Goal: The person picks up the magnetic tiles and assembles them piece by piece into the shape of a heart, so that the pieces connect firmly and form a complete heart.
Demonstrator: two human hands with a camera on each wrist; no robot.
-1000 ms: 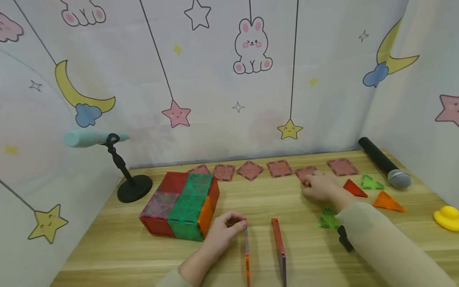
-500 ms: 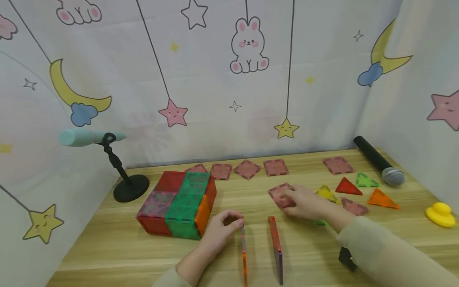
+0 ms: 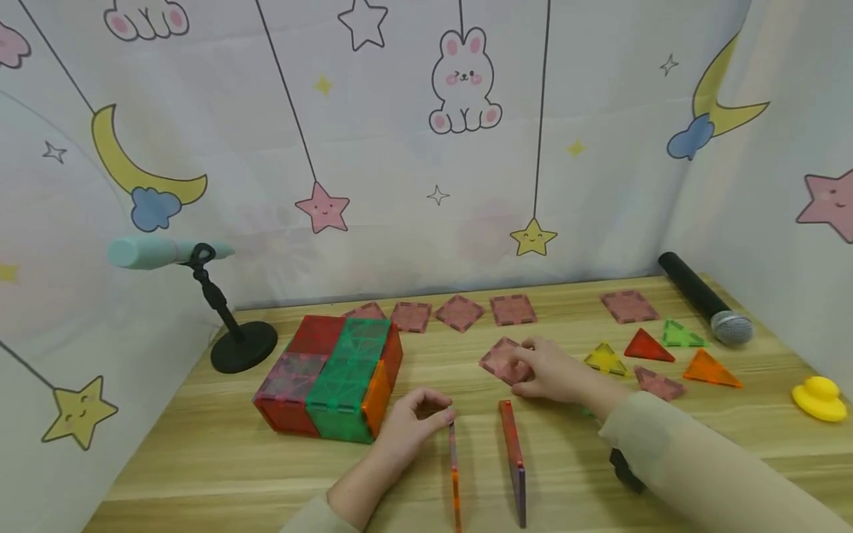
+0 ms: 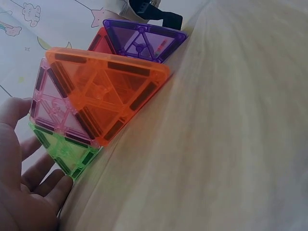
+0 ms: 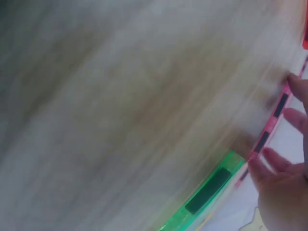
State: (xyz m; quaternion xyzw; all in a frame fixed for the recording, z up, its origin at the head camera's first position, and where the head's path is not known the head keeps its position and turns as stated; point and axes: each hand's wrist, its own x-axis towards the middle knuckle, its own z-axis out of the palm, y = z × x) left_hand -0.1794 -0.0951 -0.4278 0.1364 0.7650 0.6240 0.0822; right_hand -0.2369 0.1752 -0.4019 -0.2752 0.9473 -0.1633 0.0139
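Pink square tile (image 3: 504, 360): lying flat on the wooden table (image 3: 200, 444), just behind the two standing panels and well in front of the back row of pink squares — the right hand is on its near right edge.
Right hand (image 3: 553, 372): pinching the pink square tile, thumb and fingers curling round its edge (the right wrist view is blurred, yet fingertips (image 5: 294, 83) are showing against a thin pink edge).
Left hand (image 3: 413, 426): sitting left of that tile, fingers curling over the far top end of the upright orange panel (image 3: 455, 474) and holding it on edge.
Red-and-purple panel (image 3: 513, 459): standing on edge just right of the orange one, between the two hands, untouched.
Block of tiles (image 3: 329, 377): resting left of the left hand — red, green and orange faces.
Triangles (image 3: 643, 346): lying scattered to the right of the right hand.
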